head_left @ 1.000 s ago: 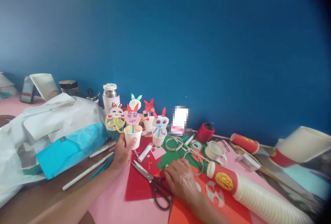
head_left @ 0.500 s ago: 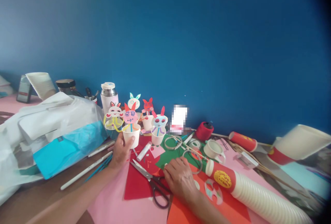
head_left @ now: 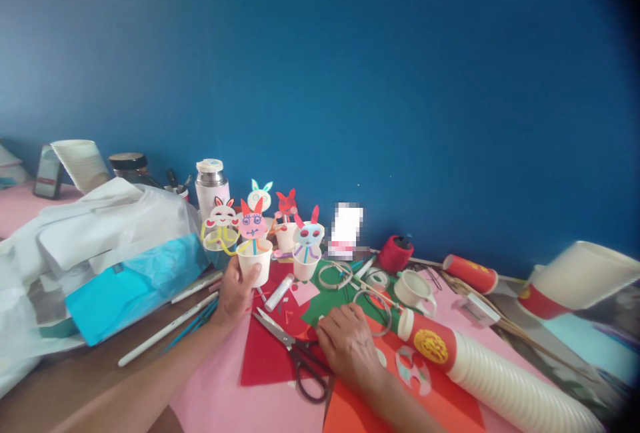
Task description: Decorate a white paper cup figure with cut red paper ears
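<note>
My left hand (head_left: 235, 292) grips a white paper cup (head_left: 251, 266), thumb across its front. A pink paper animal face (head_left: 253, 225) with orange ears rises from this cup. Close by stand more cups with paper figures: a pale blue face (head_left: 309, 236) with red ears, a red face (head_left: 287, 202), a white face with teal ears (head_left: 259, 197) and a white face with red cheeks (head_left: 222, 214). My right hand (head_left: 347, 343) rests palm down on the coloured paper, loosely curved, its fingertips partly hidden. Beside it lie black-handled scissors (head_left: 293, 346).
A glue stick (head_left: 279, 293) lies on red paper (head_left: 260, 360). Stacked paper cups (head_left: 515, 370) lie at right near a mug (head_left: 414, 288). A plastic bag (head_left: 165, 210) covers the left side. A thermos (head_left: 212, 186) and a lit phone (head_left: 347, 226) stand by the blue wall.
</note>
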`<state>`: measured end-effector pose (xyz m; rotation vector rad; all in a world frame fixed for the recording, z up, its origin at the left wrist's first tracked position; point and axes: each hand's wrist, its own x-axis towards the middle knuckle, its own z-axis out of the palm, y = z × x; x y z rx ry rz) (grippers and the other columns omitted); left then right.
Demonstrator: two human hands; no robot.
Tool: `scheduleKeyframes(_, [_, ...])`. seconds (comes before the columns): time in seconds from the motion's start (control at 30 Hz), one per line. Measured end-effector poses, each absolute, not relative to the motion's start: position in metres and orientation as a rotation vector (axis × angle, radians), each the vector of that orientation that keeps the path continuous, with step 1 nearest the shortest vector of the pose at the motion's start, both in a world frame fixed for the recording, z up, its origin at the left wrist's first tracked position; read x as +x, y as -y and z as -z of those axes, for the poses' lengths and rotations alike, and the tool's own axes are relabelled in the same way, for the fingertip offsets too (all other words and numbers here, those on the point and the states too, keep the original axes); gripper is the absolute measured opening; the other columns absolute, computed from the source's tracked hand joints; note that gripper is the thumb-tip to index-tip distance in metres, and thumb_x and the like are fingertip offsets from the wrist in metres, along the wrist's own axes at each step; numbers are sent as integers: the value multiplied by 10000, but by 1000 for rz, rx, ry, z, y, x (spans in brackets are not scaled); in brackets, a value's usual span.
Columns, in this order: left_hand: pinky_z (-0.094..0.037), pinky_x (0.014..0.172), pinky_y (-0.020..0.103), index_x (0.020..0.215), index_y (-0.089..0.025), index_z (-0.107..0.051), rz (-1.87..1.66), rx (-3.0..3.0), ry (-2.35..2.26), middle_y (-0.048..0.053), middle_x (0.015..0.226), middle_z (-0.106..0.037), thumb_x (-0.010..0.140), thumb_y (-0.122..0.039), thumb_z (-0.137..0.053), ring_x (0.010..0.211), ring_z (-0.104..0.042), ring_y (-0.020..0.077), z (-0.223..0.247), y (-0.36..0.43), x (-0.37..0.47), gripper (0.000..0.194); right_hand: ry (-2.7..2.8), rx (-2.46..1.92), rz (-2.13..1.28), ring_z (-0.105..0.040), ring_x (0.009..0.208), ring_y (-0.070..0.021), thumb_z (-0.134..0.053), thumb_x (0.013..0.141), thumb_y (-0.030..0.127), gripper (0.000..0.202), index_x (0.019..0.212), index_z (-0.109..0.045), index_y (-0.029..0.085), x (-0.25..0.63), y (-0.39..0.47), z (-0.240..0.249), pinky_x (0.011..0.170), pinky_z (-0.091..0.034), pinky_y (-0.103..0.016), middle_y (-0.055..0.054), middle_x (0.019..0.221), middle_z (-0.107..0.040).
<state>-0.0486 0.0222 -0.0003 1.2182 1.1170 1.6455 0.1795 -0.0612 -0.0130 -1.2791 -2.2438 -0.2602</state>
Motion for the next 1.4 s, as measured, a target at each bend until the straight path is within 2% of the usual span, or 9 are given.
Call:
scheduleKeyframes(0.7, [-457, 728, 300, 1025, -147, -488, -1632, 1230, -1106, 92, 1009, -608, 679, -378, -625, 872, -582, 213, 1, -22, -50, 438, 2237, -1277, 256, -418, 673, -156, -449, 842, 189, 184, 674, -526, 191, 179, 62, 13, 728, -267, -332, -11, 659, -517])
scheduleKeyframes(1.4, [-461, 702, 307, 983, -140, -501, -1643, 1240, -1144, 76, 909, -630, 660, -404, -626, 830, -593, 222, -5, -17, -48, 436, 2254, -1287, 335, -430, 674, -156, -429, 854, 192, 207, 672, -529, 196, 179, 64, 14, 731, -274, -327, -10, 654, -510])
